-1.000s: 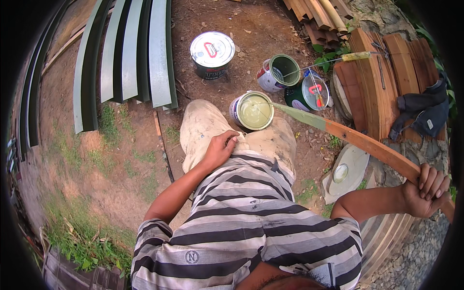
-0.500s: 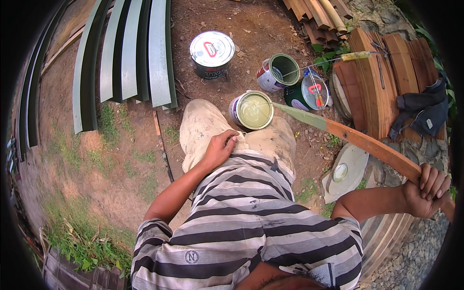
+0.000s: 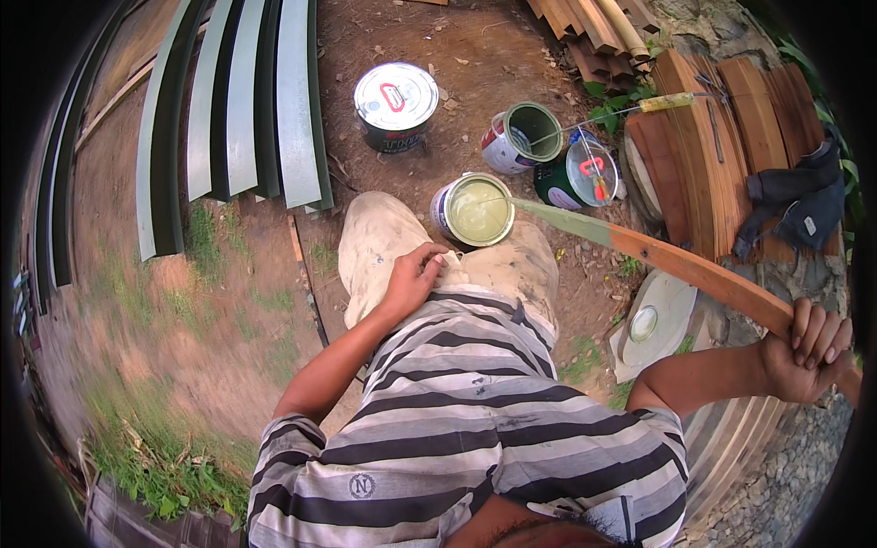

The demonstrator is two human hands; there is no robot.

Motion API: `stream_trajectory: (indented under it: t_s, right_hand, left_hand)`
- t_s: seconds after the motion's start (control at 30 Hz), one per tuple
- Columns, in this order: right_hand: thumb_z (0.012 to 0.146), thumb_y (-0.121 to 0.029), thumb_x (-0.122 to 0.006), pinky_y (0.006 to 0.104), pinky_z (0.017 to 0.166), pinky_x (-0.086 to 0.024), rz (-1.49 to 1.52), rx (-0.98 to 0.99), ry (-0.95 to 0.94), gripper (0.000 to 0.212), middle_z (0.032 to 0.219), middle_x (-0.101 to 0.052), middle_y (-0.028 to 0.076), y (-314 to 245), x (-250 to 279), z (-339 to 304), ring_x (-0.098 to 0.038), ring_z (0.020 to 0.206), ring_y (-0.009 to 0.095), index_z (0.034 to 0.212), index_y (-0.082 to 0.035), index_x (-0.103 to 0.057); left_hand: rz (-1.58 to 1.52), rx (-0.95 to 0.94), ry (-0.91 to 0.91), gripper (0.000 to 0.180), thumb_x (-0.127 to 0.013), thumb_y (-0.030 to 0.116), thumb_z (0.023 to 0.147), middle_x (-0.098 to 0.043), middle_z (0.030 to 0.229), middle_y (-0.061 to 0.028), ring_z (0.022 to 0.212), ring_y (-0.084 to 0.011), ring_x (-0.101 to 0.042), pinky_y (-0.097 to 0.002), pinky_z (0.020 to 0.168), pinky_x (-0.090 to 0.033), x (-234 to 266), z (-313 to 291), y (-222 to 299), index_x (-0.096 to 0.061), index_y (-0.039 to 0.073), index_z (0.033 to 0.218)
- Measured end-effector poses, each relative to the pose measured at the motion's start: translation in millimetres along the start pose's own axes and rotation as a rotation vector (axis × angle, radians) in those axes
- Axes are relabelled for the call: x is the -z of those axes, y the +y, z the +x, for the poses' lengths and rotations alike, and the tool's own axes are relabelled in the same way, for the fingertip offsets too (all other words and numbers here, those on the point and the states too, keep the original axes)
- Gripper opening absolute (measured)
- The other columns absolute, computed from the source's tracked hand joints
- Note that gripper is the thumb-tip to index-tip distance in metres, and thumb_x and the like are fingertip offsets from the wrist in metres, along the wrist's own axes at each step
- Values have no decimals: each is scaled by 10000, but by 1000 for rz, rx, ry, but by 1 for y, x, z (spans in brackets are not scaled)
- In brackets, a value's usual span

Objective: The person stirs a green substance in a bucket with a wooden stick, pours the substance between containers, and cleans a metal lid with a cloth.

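Out at the far right, my right hand is wrapped round a long wooden stick. Its far end is coated in pale green paint and reaches the rim of an open paint can between my knees. Smooth pale green paint shows inside. In my lap, my left hand is closed, its bent fingertips seeming to pinch the cloth of my beige trousers; part of the grip is hidden.
Beyond the can stand a lidded black can, an empty-looking can and another lidded can. A roller lies across the cans and lumber. Green-edged metal channels lie left; stacked planks and dark cloth right.
The view has shifted very slightly. My right hand and the stick have barely moved, and my left hand stays in my lap.
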State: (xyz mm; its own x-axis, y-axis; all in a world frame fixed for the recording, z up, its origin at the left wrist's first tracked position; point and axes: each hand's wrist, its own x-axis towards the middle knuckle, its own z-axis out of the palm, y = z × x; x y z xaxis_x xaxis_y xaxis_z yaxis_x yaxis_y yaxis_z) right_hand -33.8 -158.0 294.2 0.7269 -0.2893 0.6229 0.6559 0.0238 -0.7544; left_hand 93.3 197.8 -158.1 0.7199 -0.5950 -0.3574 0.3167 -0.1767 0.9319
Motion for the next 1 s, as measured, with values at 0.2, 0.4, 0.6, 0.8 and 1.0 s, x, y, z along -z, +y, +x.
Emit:
stream_trajectory:
  t_s: [0.2, 0.4, 0.6, 0.8, 1.0]
  right_hand:
    - [1120, -316, -507, 214, 511, -332, -18, -5, 81, 342, 581, -410, -63, 42, -20, -12, -345, 436, 42, 830, -143, -452]
    - [1145, -388, -454, 228, 514, -351, -36, -47, 181, 383, 586, -387, -53, 70, -6, -28, -351, 443, 42, 844, -151, -447]
    - [1152, -412, -421, 227, 511, -371, -11, -33, 207, 392, 610, -425, -50, 73, 11, -37, -367, 455, 40, 862, -151, -447]
    - [1148, -436, -427, 234, 491, -368, -30, -96, 304, 413, 592, -433, -53, 95, 23, -44, -352, 454, 53, 855, -146, -447]
    - [1137, -432, -467, 224, 474, -362, -27, -108, 303, 391, 583, -432, -54, 96, 29, -39, -369, 447, 42, 862, -155, -451]
  left_hand:
    - [-146, -127, 205, 236, -538, 123, 1081, -732, 1000, -72, 845, -128, -685, -293, 759, -580, 9, 114, 17, -668, 2, 1237]
    - [-304, 61, 203, 254, -577, 88, 1017, -713, 1015, -115, 819, -194, -706, -327, 696, -592, -27, 295, 10, -638, -20, 1239]
    - [-168, 420, 179, 270, -595, 125, 1015, -701, 1039, -171, 850, -300, -722, -421, 701, -639, -59, 405, -19, -638, -22, 1237]
    - [-319, 536, 204, 177, -667, 103, 1000, -712, 944, -172, 779, -270, -725, -347, 599, -628, -95, 424, -20, -704, -50, 1080]
    - [-244, 463, 60, 127, -656, 15, 988, -726, 904, -150, 698, -213, -694, -305, 548, -615, -73, 425, -24, -749, -48, 1049]
